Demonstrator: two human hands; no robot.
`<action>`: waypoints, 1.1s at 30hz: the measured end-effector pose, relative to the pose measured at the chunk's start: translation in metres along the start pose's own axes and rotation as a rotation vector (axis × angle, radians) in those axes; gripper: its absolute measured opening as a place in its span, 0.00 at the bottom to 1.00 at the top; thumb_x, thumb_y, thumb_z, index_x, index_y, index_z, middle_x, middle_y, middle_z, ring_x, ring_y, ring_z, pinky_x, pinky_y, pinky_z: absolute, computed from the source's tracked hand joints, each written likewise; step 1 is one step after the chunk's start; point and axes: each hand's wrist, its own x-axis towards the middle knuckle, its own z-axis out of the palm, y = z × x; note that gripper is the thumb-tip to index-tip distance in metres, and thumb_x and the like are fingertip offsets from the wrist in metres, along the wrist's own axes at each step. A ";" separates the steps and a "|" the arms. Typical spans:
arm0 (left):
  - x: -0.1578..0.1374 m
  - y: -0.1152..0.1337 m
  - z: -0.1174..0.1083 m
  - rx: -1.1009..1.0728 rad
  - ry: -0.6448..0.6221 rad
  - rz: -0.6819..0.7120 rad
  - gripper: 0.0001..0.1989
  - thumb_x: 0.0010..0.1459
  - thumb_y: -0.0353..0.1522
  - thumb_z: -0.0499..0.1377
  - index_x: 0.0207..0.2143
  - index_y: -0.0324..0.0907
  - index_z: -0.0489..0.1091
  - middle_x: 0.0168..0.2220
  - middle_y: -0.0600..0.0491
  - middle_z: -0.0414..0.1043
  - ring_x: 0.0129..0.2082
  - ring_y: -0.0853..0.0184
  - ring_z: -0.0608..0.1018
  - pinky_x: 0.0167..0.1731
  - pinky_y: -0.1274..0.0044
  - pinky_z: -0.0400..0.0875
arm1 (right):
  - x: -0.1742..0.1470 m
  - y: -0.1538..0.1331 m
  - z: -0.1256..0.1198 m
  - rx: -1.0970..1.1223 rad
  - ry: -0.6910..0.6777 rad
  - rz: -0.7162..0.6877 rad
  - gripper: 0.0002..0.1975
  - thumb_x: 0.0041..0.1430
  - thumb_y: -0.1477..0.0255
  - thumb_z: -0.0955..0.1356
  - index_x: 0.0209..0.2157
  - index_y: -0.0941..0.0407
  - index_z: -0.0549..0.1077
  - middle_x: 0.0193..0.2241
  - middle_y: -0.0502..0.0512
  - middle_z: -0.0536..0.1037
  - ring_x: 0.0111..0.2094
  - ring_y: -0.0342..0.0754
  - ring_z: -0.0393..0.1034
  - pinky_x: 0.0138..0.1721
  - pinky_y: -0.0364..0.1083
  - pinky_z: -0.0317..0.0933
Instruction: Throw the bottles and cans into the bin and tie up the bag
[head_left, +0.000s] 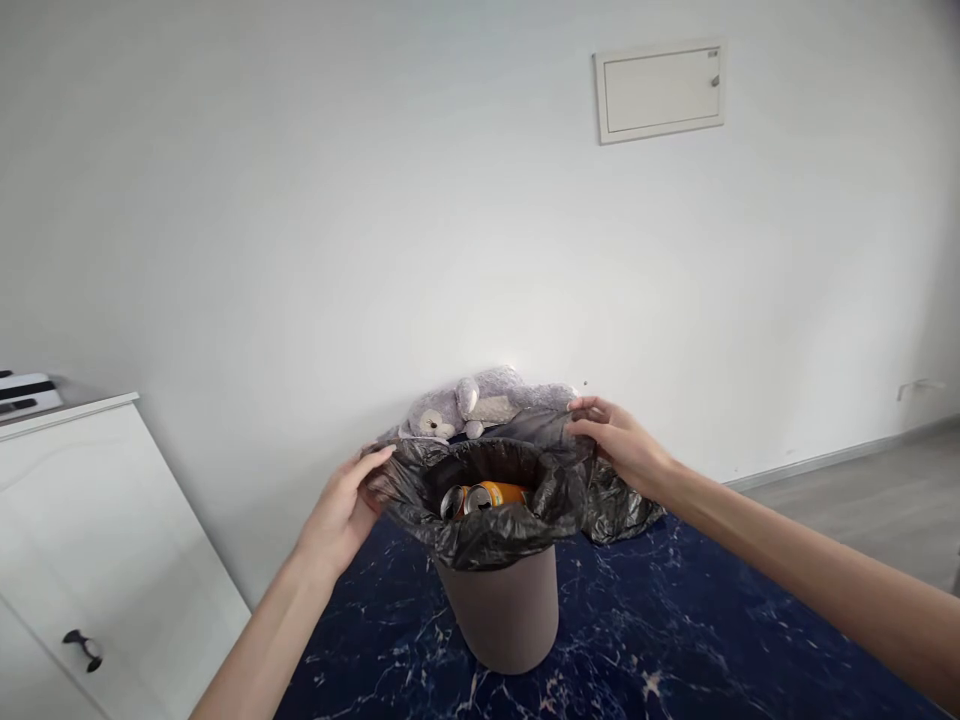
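Note:
A grey-brown trash can (pixel 501 615) stands upright on the dark blue marbled surface, lined with a black trash bag (pixel 495 540) folded over its rim. Inside lie an orange drink can (pixel 504 494) and a second can (pixel 453 503) beside it, their tops facing me. My left hand (pixel 345 510) pinches the bag's edge on the left side. On the right, my right hand (pixel 619 445) grips the bag's opposite edge between thumb and fingers and holds it raised and stretched outward.
Behind the can, a grey plush toy (pixel 480 400) lies against the white wall. More black plastic (pixel 621 505) rests to the right on the blue marbled surface (pixel 645 620). A white cabinet (pixel 97 540) stands at left, and a wall panel (pixel 661 92) is up high.

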 end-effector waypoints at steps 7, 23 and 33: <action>-0.017 0.022 0.013 -0.023 0.082 0.329 0.23 0.36 0.31 0.80 0.30 0.44 0.70 0.29 0.60 0.71 0.28 0.72 0.74 0.23 0.85 0.68 | -0.006 -0.037 -0.018 -0.076 0.159 -0.324 0.21 0.45 0.66 0.81 0.38 0.52 0.72 0.29 0.42 0.67 0.21 0.37 0.58 0.18 0.40 0.56; -0.059 -0.007 -0.045 -0.026 0.395 0.478 0.20 0.39 0.29 0.78 0.32 0.45 0.73 0.35 0.59 0.66 0.36 0.70 0.74 0.27 0.85 0.75 | -0.079 -0.023 -0.064 -0.209 0.195 -0.338 0.19 0.54 0.55 0.80 0.37 0.51 0.75 0.39 0.50 0.70 0.24 0.41 0.70 0.28 0.46 0.69; -0.081 -0.080 -0.092 -0.156 0.354 0.258 0.19 0.51 0.44 0.73 0.41 0.49 0.73 0.38 0.55 0.77 0.40 0.63 0.77 0.36 0.76 0.79 | -0.110 0.062 -0.071 0.141 0.070 -0.053 0.15 0.65 0.52 0.70 0.38 0.48 0.77 0.29 0.52 0.69 0.24 0.48 0.64 0.23 0.48 0.66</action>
